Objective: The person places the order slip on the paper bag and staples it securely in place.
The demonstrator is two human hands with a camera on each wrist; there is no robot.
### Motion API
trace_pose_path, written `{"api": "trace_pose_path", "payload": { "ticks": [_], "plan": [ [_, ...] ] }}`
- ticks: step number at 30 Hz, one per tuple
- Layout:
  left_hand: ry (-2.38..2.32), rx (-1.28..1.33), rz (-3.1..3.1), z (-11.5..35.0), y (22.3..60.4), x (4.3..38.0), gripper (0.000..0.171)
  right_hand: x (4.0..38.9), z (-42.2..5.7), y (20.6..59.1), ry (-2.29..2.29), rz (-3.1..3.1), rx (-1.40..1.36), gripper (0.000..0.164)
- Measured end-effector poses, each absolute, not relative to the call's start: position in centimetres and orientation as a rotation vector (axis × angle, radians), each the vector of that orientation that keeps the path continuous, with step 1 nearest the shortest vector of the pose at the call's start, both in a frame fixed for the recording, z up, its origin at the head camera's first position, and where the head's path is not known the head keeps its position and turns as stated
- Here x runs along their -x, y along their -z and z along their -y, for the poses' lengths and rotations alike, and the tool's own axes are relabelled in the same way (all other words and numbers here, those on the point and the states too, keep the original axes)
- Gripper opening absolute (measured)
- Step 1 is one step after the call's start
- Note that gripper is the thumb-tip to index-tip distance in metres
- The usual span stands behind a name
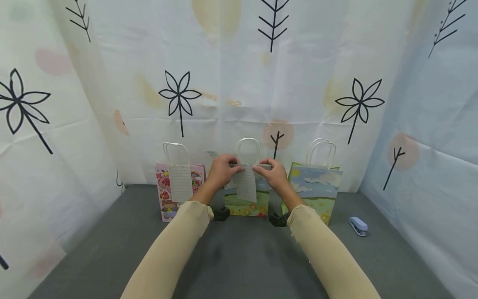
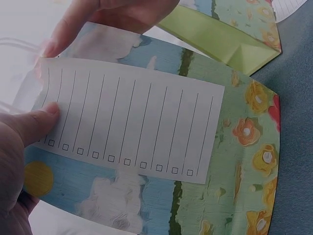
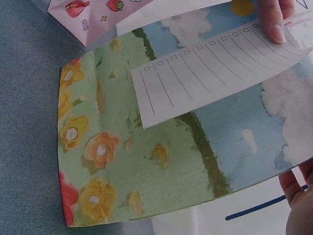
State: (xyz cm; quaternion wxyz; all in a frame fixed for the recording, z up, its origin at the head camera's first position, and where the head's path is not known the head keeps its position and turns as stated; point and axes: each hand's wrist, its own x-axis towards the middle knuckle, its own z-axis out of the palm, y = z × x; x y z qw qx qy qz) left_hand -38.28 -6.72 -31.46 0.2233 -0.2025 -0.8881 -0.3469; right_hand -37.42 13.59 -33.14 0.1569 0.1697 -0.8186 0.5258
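"Paper sheet (image 1: 246,189), ruled, with little boxes down one side. It's against the top front of the middle bag (image 1: 239,209), below the handle loop (image 1: 248,139). How's the grip?"

"Closed tight on both sides. The left hand (image 1: 223,168) pinches sheet and rim together, thumb in front; the right hand (image 1: 278,174) does likewise, its thumb at the sheet's top corner. The lower end hangs loose and curls away from the bag."

"Which step would you call that?"

"Lining the sheet up, I'd judge. The pink bag (image 1: 163,201) on the left already has a similar sheet on its front; the right-hand bag (image 1: 317,189) has none that I can see. If it's to be fixed, the next move probably calls for one hand keeping the pinch while the other reaches for the stapler (image 1: 359,225), over to the right on the bench (image 1: 239,265)."

"Anything you can't make out?"

"Most of the fingers, tucked behind the rim. Whether the sheet is fastened yet, I can't tell. The arms cover part of both outer bags. In the left wrist view a ruled scrap (image 2: 291,9) is cut off at the corner; no telling what it belongs to."
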Motion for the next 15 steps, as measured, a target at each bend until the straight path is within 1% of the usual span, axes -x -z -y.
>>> {"api": "trace_pose_path", "payload": {
  "ticks": [15],
  "plan": [
    [0.946, 0.604, 2.436, 6.94, 31.67, 38.29, 0.017, 37.46, -13.46, 33.28, -1.362, 2.376, -0.42, 0.027]
  ]
}}
